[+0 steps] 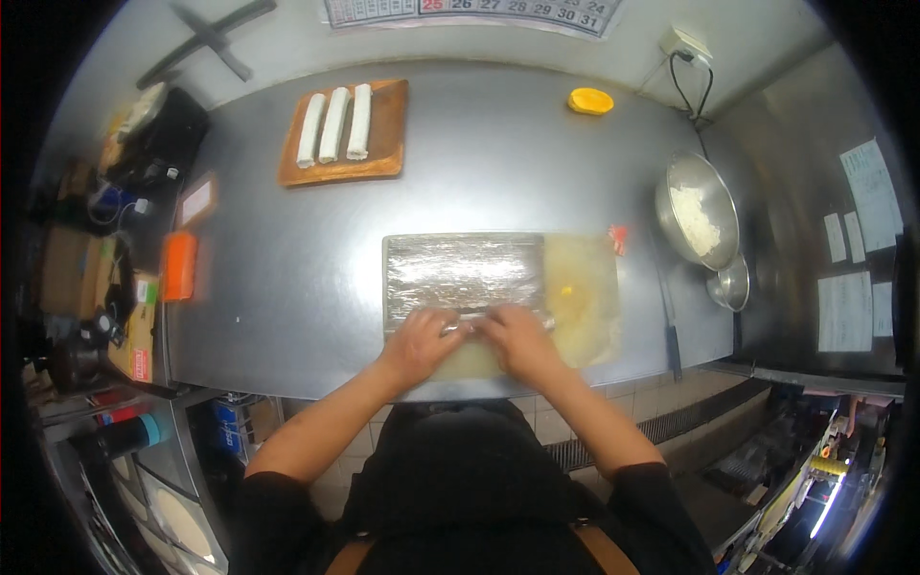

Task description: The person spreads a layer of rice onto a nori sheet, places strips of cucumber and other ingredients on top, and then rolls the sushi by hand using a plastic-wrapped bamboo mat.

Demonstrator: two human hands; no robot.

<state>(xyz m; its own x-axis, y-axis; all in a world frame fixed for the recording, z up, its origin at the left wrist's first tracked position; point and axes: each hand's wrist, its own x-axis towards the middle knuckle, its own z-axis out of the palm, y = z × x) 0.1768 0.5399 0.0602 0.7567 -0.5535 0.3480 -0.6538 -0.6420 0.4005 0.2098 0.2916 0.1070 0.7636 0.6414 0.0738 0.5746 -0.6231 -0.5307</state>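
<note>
A rolling mat wrapped in shiny plastic film (467, 269) lies on a yellowish cutting board (586, 316) before me. Its near edge is curled up, and both hands sit side by side on that edge. My left hand (422, 341) grips the left of the middle with bent fingers. Close beside it, my right hand (521, 341) holds the edge in the same way. The thumbs nearly meet; what lies inside the curl is hidden by the fingers. Three white rice-covered rolls (333, 126) rest on a wooden tray (392, 147) at the back left.
On the steel table (489, 158) a metal bowl of white rice (697, 212) stands at the right, by a smaller metal bowl (731, 284). A long knife (671, 330) lies along the right side, its handle near the front edge. A yellow sponge-like object (591, 101) and an orange container (180, 266) are farther out.
</note>
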